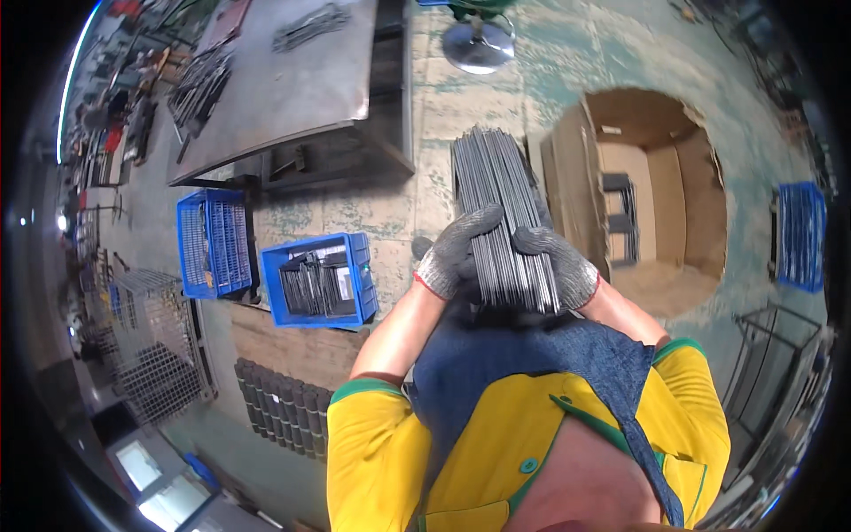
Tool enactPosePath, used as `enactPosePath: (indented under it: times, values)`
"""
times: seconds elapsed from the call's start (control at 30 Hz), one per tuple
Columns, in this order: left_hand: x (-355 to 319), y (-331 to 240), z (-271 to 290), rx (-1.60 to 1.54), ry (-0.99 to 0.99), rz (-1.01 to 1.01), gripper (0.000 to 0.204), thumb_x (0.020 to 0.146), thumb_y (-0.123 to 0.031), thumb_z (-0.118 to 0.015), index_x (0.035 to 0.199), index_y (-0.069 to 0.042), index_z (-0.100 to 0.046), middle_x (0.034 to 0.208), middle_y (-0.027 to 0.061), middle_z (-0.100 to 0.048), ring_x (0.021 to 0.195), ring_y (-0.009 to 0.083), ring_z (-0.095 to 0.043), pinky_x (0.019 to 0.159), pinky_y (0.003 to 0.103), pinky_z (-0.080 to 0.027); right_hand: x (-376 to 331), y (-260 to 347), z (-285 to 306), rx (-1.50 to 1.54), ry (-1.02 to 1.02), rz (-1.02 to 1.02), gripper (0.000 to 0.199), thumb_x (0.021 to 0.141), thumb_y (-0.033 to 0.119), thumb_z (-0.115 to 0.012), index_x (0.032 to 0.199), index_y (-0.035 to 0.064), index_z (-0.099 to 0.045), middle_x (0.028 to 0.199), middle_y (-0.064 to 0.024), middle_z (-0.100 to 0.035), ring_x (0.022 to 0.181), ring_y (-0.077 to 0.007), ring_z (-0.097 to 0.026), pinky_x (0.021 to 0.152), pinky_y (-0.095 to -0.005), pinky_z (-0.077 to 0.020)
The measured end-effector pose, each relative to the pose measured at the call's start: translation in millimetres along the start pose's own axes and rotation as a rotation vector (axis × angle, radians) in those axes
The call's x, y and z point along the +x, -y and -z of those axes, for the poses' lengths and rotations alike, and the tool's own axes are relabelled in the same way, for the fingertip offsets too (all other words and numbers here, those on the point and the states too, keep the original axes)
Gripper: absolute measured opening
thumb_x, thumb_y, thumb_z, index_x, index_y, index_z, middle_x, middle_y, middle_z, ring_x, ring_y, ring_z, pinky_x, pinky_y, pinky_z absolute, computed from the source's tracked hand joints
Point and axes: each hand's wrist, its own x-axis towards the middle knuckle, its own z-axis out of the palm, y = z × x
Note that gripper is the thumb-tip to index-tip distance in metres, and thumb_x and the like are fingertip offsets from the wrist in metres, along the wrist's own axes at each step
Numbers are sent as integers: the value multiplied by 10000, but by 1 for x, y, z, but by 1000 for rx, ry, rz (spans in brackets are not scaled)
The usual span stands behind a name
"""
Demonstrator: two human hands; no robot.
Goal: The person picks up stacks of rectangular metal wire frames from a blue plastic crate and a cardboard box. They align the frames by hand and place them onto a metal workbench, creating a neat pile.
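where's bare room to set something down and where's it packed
Bare: the grey metal tabletop between the far dark metal pile and its near edge; the worn pale floor between the silver round stool base and the long grey metal rods. Crowded: around the grey-gloved left hand and right hand, holding those rods, and inside the blue plastic crate of black parts.

There are two gloved hands [457, 251], one held bundle [499, 182], one carton [569, 173] and, seemingly, three blue crates [363, 275].

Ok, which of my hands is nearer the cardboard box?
Right. Your right hand is left of the cardboard box; your left hand is farther left, across the bundle of gray rods.
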Motion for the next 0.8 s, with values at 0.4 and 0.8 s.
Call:
enactPosePath:
  times: [0.4, 0.8]
  values:
    - [-59, -288, -5, 95, 163, -321, 548, 815, -145, -537, 1278, 59, -327, 1206, 236, -474, 1088, 328, -513, 932, 433, -444, 249, 64, -168, -508, 182, 77, 265, 822, 120, -575, 1036, -37, -562, 938, -124, -628, 810, -178, -637, 722, -290, -545]
    - [21, -449, 132, -75, -105, -591, 464, 878, -282, -495, 1236, -1, -405, 1169, 177, -519, 1011, 311, -549, 911, 432, -443, 453, 141, -196, -568, 282, -13, 306, 852, 161, -563, 1106, -5, -524, 994, -102, -609, 845, -148, -617, 734, -273, -530]
